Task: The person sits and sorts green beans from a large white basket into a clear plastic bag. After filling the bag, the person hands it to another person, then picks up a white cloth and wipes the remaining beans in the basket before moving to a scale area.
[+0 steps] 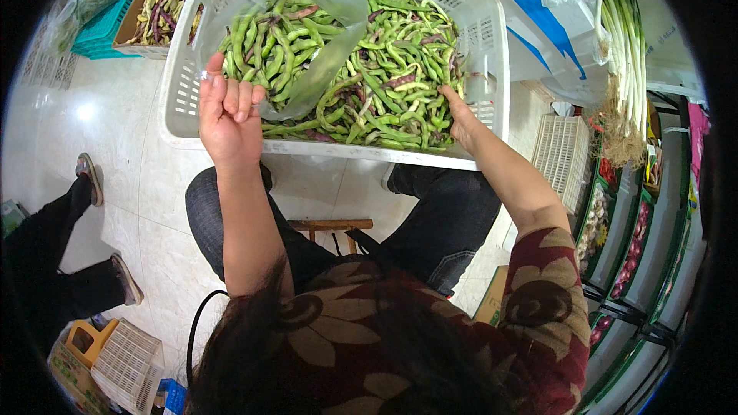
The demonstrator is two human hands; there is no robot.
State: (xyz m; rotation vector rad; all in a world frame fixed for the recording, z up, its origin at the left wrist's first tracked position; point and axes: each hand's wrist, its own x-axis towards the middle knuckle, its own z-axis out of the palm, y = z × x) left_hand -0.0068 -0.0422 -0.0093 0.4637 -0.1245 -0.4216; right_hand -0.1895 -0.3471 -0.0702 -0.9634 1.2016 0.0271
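Observation:
A white slatted plastic crate stands before me, with loose green and purple-streaked bean pods heaped in it. On its left side a clear plastic bag lies with its mouth spread, holding green bean pods. My left hand is at the bag's near left edge, fingers curled on the film and the index finger pointing up. At the crate's right end, my right hand reaches down against the loose pods. Its fingers are partly hidden, so whether it grasps any pods is unclear.
Left of the crate are a cardboard box of pale and purple pods and teal crates. Scallions hang at the right, above shelves of garlic and red onions. Another person's shoe is at the left.

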